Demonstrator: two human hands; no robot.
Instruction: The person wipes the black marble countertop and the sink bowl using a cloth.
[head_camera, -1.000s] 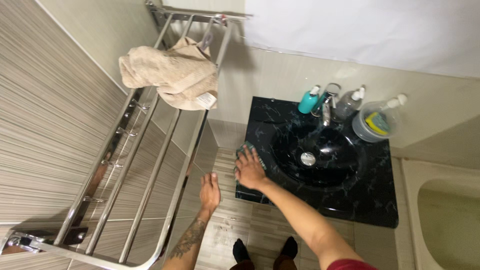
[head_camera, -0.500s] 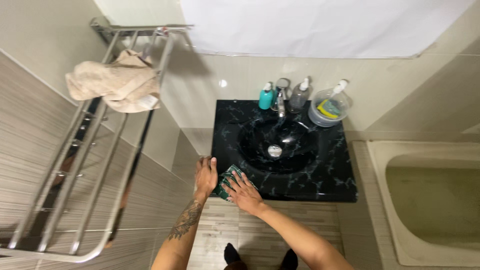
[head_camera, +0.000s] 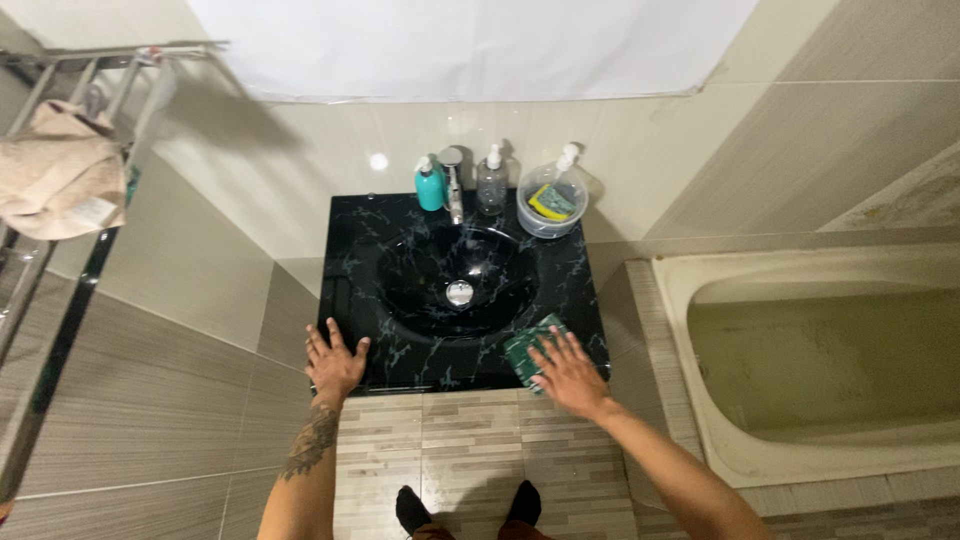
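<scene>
Cloth, green and dark-patterned (head_camera: 533, 346), lies on the front right corner of the black marbled washbasin top (head_camera: 620, 345), and in the head view, the only one I have, it sits directly under my right hand (head_camera: 567, 372). My fingers (head_camera: 548, 345) are spread flat and pressed on it, not curled around it, with its long axis running slantwise from the front edge up toward the bowl (head_camera: 455, 280). My left hand (head_camera: 334, 362) rests well apart at the front left corner, fingers splayed wide on the bare top and front edge, holding nothing. So the right hand is plainly the nearer one. At the back edge stand a teal pump bottle (head_camera: 430, 186), the tap (head_camera: 453, 182), a clear pump bottle (head_camera: 490, 182) and a clear tub with a sponge (head_camera: 549, 205).
</scene>
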